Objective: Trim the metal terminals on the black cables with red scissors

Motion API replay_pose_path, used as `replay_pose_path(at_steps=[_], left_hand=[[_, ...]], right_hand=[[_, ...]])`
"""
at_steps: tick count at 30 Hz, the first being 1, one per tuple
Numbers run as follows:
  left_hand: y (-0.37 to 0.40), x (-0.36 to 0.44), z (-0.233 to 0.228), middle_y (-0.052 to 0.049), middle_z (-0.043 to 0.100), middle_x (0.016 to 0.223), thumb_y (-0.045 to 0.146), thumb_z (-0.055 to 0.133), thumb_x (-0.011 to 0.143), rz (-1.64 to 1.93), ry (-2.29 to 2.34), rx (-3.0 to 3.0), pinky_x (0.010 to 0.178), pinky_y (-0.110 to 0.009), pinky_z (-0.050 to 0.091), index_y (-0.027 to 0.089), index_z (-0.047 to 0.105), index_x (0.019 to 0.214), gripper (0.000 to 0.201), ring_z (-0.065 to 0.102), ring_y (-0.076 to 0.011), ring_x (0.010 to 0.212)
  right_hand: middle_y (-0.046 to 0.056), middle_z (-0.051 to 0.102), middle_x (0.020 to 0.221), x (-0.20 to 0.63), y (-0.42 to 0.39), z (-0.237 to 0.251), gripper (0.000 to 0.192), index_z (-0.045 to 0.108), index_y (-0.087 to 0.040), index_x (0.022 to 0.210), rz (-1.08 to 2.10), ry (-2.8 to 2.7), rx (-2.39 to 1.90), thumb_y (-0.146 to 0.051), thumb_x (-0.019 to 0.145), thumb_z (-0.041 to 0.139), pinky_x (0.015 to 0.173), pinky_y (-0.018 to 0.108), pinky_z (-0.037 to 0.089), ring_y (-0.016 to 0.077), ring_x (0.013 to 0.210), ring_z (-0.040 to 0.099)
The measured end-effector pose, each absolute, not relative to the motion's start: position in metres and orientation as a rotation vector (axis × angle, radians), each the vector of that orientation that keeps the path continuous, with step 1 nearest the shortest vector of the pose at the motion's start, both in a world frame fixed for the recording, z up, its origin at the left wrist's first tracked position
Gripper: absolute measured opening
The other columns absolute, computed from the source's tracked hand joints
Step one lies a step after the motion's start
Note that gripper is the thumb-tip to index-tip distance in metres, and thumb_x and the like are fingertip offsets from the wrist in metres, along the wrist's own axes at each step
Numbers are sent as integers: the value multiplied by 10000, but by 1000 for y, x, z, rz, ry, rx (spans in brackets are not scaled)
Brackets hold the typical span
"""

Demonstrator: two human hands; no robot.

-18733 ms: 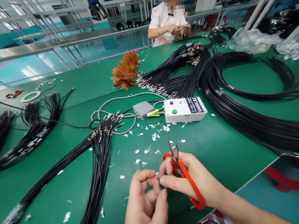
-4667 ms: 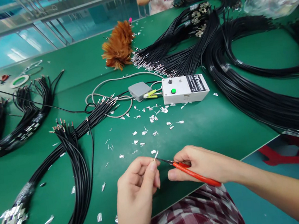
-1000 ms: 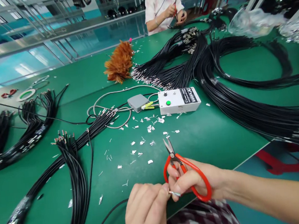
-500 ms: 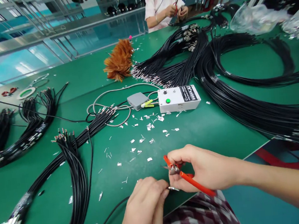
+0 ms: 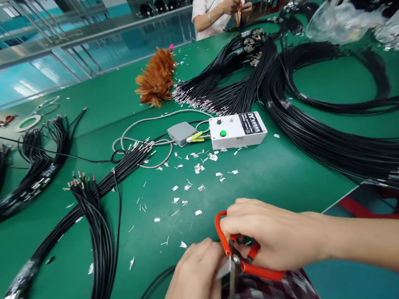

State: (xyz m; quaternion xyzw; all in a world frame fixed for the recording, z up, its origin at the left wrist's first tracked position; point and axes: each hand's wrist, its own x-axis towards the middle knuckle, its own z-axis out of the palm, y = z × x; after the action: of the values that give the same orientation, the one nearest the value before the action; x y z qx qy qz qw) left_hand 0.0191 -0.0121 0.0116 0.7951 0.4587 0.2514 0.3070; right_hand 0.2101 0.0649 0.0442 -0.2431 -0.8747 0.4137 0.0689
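- At the near edge of the green table (image 5: 280, 179), the left hand (image 5: 196, 276) rises from the bottom of the view, its back turned up and its knuckles bent.
- Its fingers are folded inward on a black cable (image 5: 155, 280), which comes up from the lower edge and goes in under the hand; the fingertips and the cable's end are hidden.
- From the right, a bare forearm lies almost level across the view, bringing the right hand (image 5: 264, 232) close beside the left, with its back up.
- The right fingers are curled around red-handled scissors (image 5: 235, 259), whose handles stand spread.
- The blades point down, just beside the left hand's fingers and over a checked cloth (image 5: 280, 294); blur hides whether they touch the cable.
- Ahead of the hands, foil scraps (image 5: 198, 212) are scattered up to a white box (image 5: 234, 139) with a green button.
- Bundles of black cables lie well to the left (image 5: 99, 229) and right (image 5: 326, 146).
- Across the table, a person in a pale top (image 5: 203, 3) holds red-handled scissors too.
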Motion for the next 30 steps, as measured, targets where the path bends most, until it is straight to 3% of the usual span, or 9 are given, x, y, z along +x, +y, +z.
replay_pose_path(at_steps=[4, 7, 9, 13, 16, 20, 25, 30], left_hand=[[-12, 21, 9, -61, 643, 701, 243, 363, 930, 705, 1209, 2042, 547, -265, 500, 208, 618, 851, 269, 582, -185, 603], [-10, 22, 14, -59, 638, 711, 226, 367, 928, 647, 1159, 2036, 552, -262, 494, 207, 604, 853, 250, 585, -184, 610], [-10, 21, 18, -49, 621, 694, 181, 378, 923, 660, 1153, 2003, 565, -261, 487, 204, 594, 834, 235, 582, -178, 610], [-16, 18, 17, -28, 621, 707, 89, 438, 899, 737, 1207, 1974, 591, -258, 458, 202, 579, 852, 187, 571, -155, 625], [-21, 16, 8, -23, 642, 737, 36, 482, 871, 795, 1200, 2063, 634, -278, 458, 198, 571, 921, 192, 577, -148, 638], [-25, 14, 2, -35, 659, 763, -8, 530, 833, 883, 1243, 2189, 660, -287, 479, 175, 569, 961, 227, 597, -147, 654], [-23, 17, 11, -24, 645, 722, -16, 580, 805, 1002, 1392, 2134, 595, -219, 488, 154, 581, 908, 199, 588, -118, 624], [-20, 21, 15, -11, 637, 714, 8, 599, 807, 1074, 1524, 2074, 572, -189, 480, 156, 586, 874, 163, 575, -100, 595]], right_hand=[[-13, 476, 706, 211, 57, 47, 161, 441, -201, 754, 1060, -2753, -682, -54, 696, 473, 663, 283, 317, 143, 675, 373], [-9, 469, 723, 211, 57, 49, 165, 431, -202, 760, 1114, -2714, -732, -54, 696, 468, 697, 298, 325, 147, 691, 372], [-18, 473, 723, 211, 59, 47, 159, 423, -206, 746, 1395, -2535, -815, -70, 706, 495, 678, 283, 337, 138, 687, 392], [-56, 517, 666, 206, 61, 26, 213, 411, -203, 723, 2361, -1603, -945, -102, 662, 589, 575, 219, 338, 87, 582, 443], [-65, 574, 627, 201, 55, 6, 308, 410, -192, 703, 2628, -942, -969, -70, 564, 656, 593, 204, 336, 78, 578, 504], [-58, 590, 611, 198, 49, -3, 339, 451, -184, 707, 2613, -710, -959, -77, 534, 722, 629, 219, 354, 97, 603, 542], [-16, 613, 687, 201, 48, 2, 285, 506, -169, 728, 2371, -936, -898, -273, 677, 767, 650, 244, 359, 110, 653, 521], [0, 646, 824, 193, 39, 5, 319, 484, -187, 758, 2188, -883, -838, -248, 677, 786, 660, 244, 381, 107, 697, 517]])
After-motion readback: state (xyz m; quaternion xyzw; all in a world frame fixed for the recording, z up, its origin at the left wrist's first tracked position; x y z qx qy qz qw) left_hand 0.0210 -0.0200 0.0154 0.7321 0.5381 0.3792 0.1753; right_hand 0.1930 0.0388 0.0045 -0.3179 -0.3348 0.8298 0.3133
